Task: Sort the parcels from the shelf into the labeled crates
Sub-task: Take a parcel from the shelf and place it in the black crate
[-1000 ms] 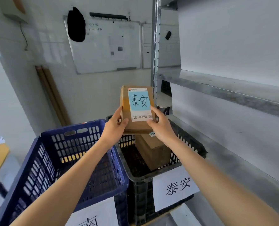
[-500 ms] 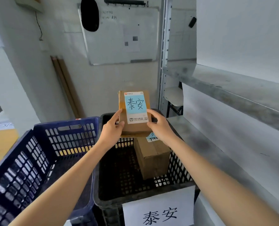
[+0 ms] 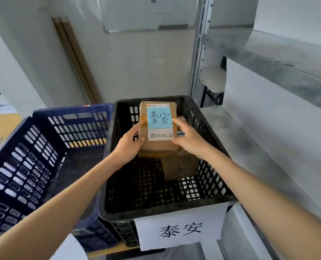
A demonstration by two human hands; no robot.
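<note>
You hold the parcel (image 3: 157, 126) in both hands, over the far half of the black crate (image 3: 146, 211), in the middle of the frame. Your left hand (image 3: 127, 145) grips its left edge, thumb on the top face and fingers curled underneath. Your right hand (image 3: 188, 141) pinches the right edge between forefinger and thumb; the other fingers are hidden behind the box, so how they lie cannot be told.

You keep the parcel face up and nearly flat, which leaves its blue note (image 3: 159, 117) readable. The 2 characters written on it match the 2 on the paper label (image 3: 180, 229) taped to the crate's near wall, so this looks like the right crate. The blue crate (image 3: 77, 128) at the left is not the one for this parcel.

1 other parcel (image 3: 180, 169) already stands in the crate, right of centre and directly below the one you carry. Whether the 2 are touching yet cannot be told from this angle.

The step in hand is the set-down, and it seems almost finished. You have 2 choices: rest the parcel on top of the lower box, or shift it toward the open floor at the lower left of the crate. The lower box looks narrower than the one you hold, so stacking may leave an overhang that tips. The crate floor would be steadier. The steel shelf (image 3: 259, 147) runs along the right side of the frame.
</note>
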